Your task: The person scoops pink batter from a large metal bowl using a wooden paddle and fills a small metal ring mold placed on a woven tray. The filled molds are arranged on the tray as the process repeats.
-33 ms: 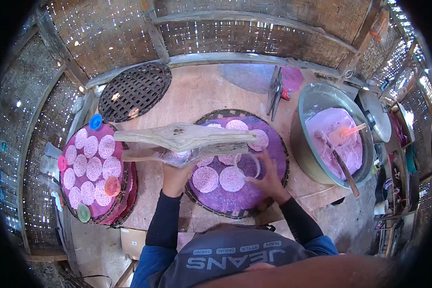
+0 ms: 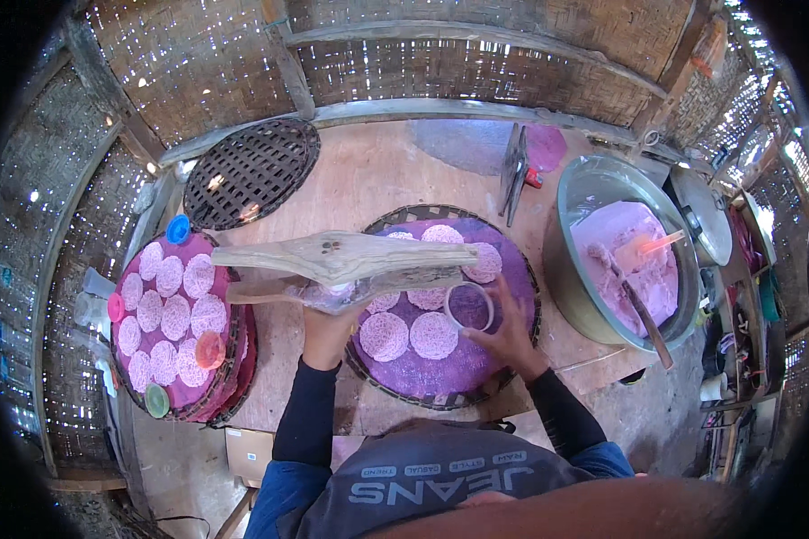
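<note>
My left hand [image 2: 328, 328] is closed under a wooden press [image 2: 342, 256], two long pale boards with a clouded piece between, gripping its lower part. My right hand [image 2: 503, 332] holds a clear round ring [image 2: 469, 307] over the right side of a woven tray [image 2: 382, 216] lined with purple mesh. Pink lacy discs [image 2: 433, 336] lie on that mesh, some hidden behind the press. At the left, another stacked tray [image 2: 198, 404] carries several smaller pink discs [image 2: 176, 316] and coloured round pieces [image 2: 210, 350] near its edge.
A large metal basin [image 2: 557, 269] of pink dough with two utensils stands at the right. An empty slatted tray [image 2: 252, 171] lies at the back left, metal tools [image 2: 517, 171] at the back. Woven walls surround the wooden table [image 2: 360, 162]; cluttered shelves [image 2: 742, 377] are at far right.
The clear ring in my right hand has shifted slightly to the right and changed its tilt a little. My left hand and the press are almost still.
</note>
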The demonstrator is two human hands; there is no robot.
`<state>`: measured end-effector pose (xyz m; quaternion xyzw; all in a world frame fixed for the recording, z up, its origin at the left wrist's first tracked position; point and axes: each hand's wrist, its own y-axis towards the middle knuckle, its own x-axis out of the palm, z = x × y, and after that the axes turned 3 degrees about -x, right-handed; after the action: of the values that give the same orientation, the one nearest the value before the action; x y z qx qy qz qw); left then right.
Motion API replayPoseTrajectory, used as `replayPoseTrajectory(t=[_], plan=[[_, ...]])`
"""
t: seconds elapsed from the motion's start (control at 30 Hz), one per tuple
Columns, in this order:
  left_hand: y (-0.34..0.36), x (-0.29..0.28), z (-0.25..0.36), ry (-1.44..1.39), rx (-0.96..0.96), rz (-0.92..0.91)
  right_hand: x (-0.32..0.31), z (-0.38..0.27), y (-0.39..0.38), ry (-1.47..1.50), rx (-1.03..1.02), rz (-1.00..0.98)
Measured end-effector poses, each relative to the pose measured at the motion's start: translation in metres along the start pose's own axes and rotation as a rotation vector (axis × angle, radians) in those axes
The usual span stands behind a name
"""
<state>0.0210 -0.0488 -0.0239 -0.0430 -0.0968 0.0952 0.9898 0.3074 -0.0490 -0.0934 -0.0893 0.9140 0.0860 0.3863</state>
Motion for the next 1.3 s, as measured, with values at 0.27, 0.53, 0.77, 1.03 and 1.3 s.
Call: replayPoseTrajectory(t=[0.27,0.53,0.77,1.03,1.3], plan=[[0.006,0.005,-0.006,-0.064,0.002,0.002,0.010,0.008,-0.009,-0.337,0.062,0.151],[0.002,0.013,-0.009,-0.050,0.135,0.002,0.004,0.014,0.006,-0.268,-0.087,0.359],[0.002,-0.005,0.003,-0.053,0.054,0.101,-0.016,0.096,0.017,-0.225,0.269,0.391],[-0.012,-0.014,0.017,-0.037,0.200,0.075,-0.032,0.076,0.038,-0.214,0.491,0.203],[-0.023,-0.029,0.020,0.059,0.278,0.090,-0.006,0.062,-0.020,0.846,0.378,0.377]])
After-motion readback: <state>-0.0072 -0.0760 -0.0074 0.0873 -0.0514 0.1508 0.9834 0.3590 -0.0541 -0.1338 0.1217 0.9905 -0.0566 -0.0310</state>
